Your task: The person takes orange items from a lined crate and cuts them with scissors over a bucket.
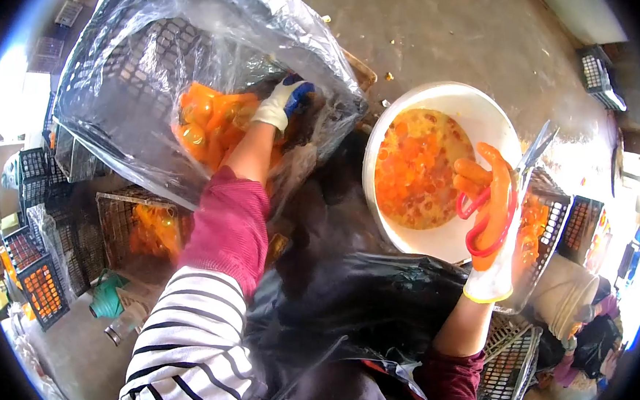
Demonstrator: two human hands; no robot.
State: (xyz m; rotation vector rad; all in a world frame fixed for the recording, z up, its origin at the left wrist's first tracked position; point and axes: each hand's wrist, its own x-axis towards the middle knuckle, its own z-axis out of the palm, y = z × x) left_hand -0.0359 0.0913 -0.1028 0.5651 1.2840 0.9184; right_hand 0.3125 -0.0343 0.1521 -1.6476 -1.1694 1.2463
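Note:
My left hand (286, 103), in a white and blue glove, reaches into a crate (153, 50) lined with a clear plastic bag (273, 14). It is beside glossy orange fruits (211, 116) whose exact kind I cannot make out. Its fingertips are hidden, so I cannot tell whether it holds anything. My right hand (494, 211), in an orange and white glove, is closed around scissors (534, 148) with red handles, blades pointing up and apart. Below and left of that hand stands a white bucket (374, 189) holding orange pieces in liquid (421, 169).
A crate of orange fruits (106, 216) stands at lower left, another crate (553, 221) right of the bucket. Stacked crates (43, 289) line the left side. A green object (107, 295) lies on the floor. Black plastic (358, 290) covers my lap. Scraps (389, 77) dot the floor.

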